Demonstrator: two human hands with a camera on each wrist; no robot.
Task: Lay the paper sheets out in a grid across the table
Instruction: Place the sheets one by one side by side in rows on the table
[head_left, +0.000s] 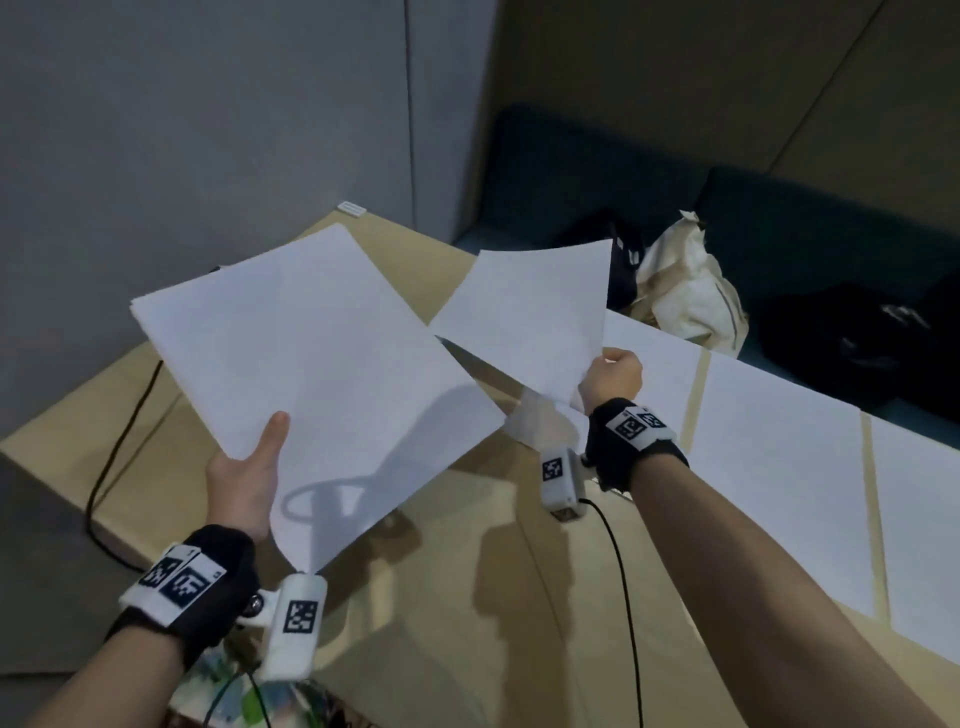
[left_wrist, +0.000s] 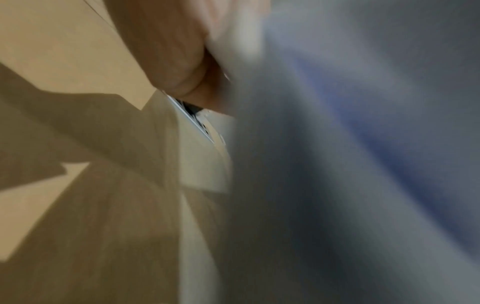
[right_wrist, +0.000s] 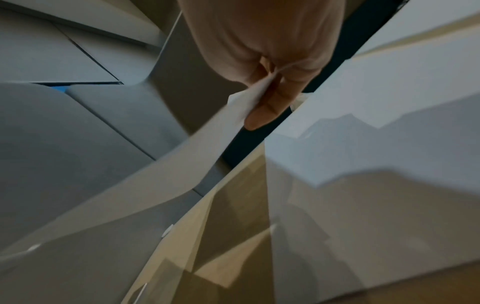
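My left hand (head_left: 249, 478) grips a stack of white paper sheets (head_left: 311, 374) by its near edge, thumb on top, and holds it above the beige table (head_left: 441, 597). In the left wrist view the stack (left_wrist: 350, 164) is a blurred grey mass beside my palm. My right hand (head_left: 610, 376) pinches one single white sheet (head_left: 524, 312) by its near corner, lifted off the table to the right of the stack. The right wrist view shows fingers (right_wrist: 270, 102) pinching that sheet (right_wrist: 182, 174). Three sheets (head_left: 779, 488) lie flat in a row along the table's right side.
A black cable (head_left: 111, 457) runs over the table's left part. A small white block (head_left: 351, 208) sits at the far corner. Beyond the table, a cream tote bag (head_left: 691, 291) and black bags (head_left: 841, 338) rest on a dark teal bench.
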